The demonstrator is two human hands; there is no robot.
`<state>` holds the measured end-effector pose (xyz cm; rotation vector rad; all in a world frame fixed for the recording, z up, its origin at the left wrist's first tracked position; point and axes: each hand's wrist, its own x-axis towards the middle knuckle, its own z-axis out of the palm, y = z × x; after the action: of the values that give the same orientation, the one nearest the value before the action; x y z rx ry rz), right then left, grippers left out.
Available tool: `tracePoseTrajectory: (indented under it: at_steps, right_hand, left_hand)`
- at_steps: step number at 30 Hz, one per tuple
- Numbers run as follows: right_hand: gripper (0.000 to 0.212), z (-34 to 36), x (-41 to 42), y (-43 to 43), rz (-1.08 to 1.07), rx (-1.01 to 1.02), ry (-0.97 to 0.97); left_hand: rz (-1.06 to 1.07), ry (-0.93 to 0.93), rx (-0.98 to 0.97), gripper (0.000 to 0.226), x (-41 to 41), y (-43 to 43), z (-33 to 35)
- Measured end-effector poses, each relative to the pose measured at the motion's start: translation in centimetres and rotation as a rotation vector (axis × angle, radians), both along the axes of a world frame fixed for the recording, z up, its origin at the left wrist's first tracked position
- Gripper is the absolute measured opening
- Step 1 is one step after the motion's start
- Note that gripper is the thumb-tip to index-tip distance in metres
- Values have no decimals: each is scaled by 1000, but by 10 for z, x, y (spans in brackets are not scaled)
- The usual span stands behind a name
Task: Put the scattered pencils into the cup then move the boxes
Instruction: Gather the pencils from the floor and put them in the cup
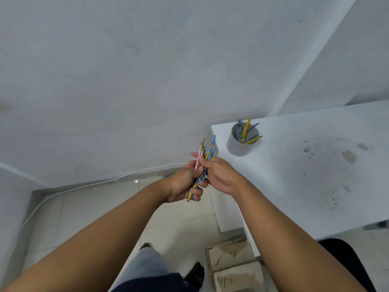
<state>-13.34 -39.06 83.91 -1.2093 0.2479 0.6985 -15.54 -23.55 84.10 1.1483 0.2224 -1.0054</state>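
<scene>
Room: bare white walls (126, 81) above a pale tiled floor (88, 218).
Table (315, 165): white, blotched with grey stains, set at the right; only its left end seen.
Cup (242, 144): white and upright, stood just inside the far left corner of the table, handy to anyone off that end.
Pencils in the cup (245, 131): several, leaned every way, tops well above the rim.
Bundle of pencils (212, 145): pink, yellow and blue, held near upright off the table, just outside its left edge and short of the cup; top ends uneven and fanned.
Left hand (183, 184): clenched round the lower part of the bundle, probably to bear it.
Right hand (219, 171): fingers curled round the bundle just above the left, likely to square the ends so as to drop the lot in together.
Stray pencils (167, 174): a few lay on the floor at the foot of the wall, beyond the hands; number not made out.
Boxes (229, 252): two, cardboard, lay close together on the floor by the table's left end, not yet moved.
Step judged: gathering partly done, bundle about ready for the cup.
</scene>
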Motion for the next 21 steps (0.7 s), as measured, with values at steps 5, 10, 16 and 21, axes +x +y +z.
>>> tracePoseTrajectory:
  at_steps: [5, 10, 16, 21]
  right_hand:
    - [23, 8, 12, -26, 62, 14, -49]
    - [13, 14, 53, -57, -170, -49, -77]
    - [10, 20, 118, -103, -559, -36, -148]
    - [14, 25, 170, -130, -752, -471, -392]
  left_hand:
    - [-100, 13, 10, 18, 17, -14, 2]
    - [-100, -17, 260, 16, 38, -40, -13]
    - [168, 42, 126, 27, 91, -75, -13]
    - [78, -119, 360, 20, 144, -94, -11]
